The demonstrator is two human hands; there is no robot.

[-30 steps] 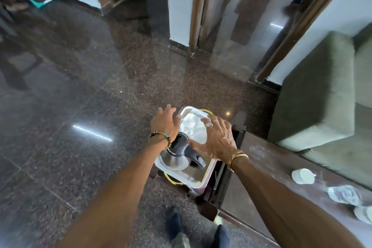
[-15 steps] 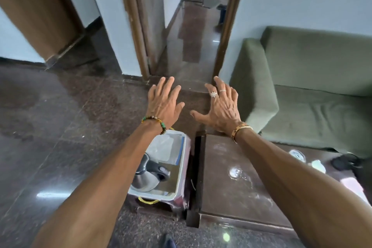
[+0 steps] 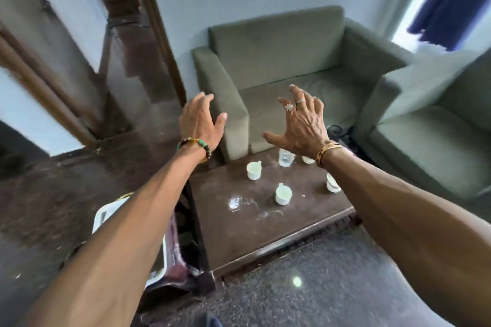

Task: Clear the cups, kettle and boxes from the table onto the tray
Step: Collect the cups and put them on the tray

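On the dark brown table [image 3: 265, 228] stand two white cups, one towards the back [image 3: 253, 170] and one nearer the middle [image 3: 283, 194]. A clear glass [image 3: 286, 158] stands at the far edge, and two more white cups [image 3: 332, 183] [image 3: 308, 159] are partly hidden by my right forearm. My left hand [image 3: 202, 121] and my right hand [image 3: 303, 119] hover empty above the table's far side, fingers spread. The white tray [image 3: 106, 216] sits low at the left, mostly covered by my left arm; the kettle's metal edge [image 3: 73, 253] barely shows.
A green armchair [image 3: 279, 61] stands right behind the table and a second one [image 3: 438, 119] at the right. A dark cable [image 3: 337, 130] lies between them. A doorway with a brown frame [image 3: 156, 21] opens at the left. The floor is dark polished stone.
Both hands left the kettle on the tray and rose, empty and spread. The view swung right from the tray to the table, bringing the cups and armchairs into sight.
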